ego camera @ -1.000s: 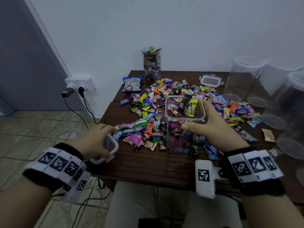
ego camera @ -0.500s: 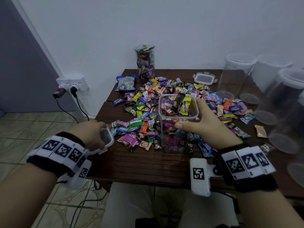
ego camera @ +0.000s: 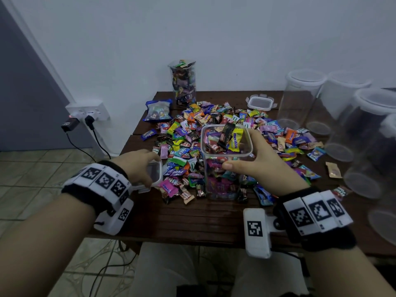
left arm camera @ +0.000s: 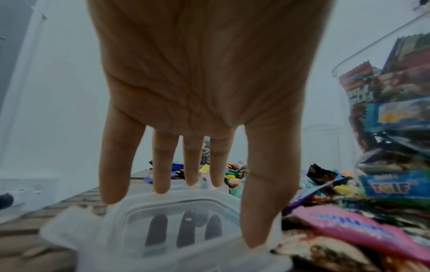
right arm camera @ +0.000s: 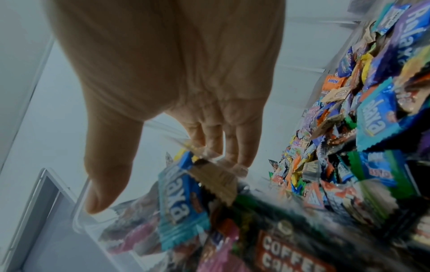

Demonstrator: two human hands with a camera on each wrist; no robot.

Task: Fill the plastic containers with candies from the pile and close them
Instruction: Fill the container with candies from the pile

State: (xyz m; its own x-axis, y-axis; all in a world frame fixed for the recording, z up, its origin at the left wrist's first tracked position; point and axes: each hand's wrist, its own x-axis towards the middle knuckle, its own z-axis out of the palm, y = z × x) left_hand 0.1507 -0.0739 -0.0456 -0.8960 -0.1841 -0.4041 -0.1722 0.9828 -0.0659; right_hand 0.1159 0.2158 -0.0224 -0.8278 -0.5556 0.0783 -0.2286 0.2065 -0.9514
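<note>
- Head view: right hand (ego camera: 260, 166) is wrapped round the rim of the clear square plastic container (ego camera: 225, 163), packed w/ wrapped candies, standing upright on the dark wooden table (ego camera: 192, 219) at the near edge of the loose candy pile (ego camera: 214, 133). Left hand (ego camera: 137, 166) grips a translucent square clip lid (ego camera: 153, 175) at the table's left edge. A 2nd lid (ego camera: 259, 102) lies at the back; 1 tall filled clear container (ego camera: 182, 83) stands by the wall.
- Left wrist: 3 fingertips (left arm camera: 160, 184) are seen behind the lid (left arm camera: 177, 228), thumb in front.
- Right wrist: thumb and fingers (right arm camera: 242, 147) are held on the container rim (right arm camera: 97, 217).

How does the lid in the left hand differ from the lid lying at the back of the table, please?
The held lid is gripped by the left hand at the table's near left edge; the back lid lies flat and untouched beyond the candy pile. Both are translucent, square-ish, with side clips.
</note>
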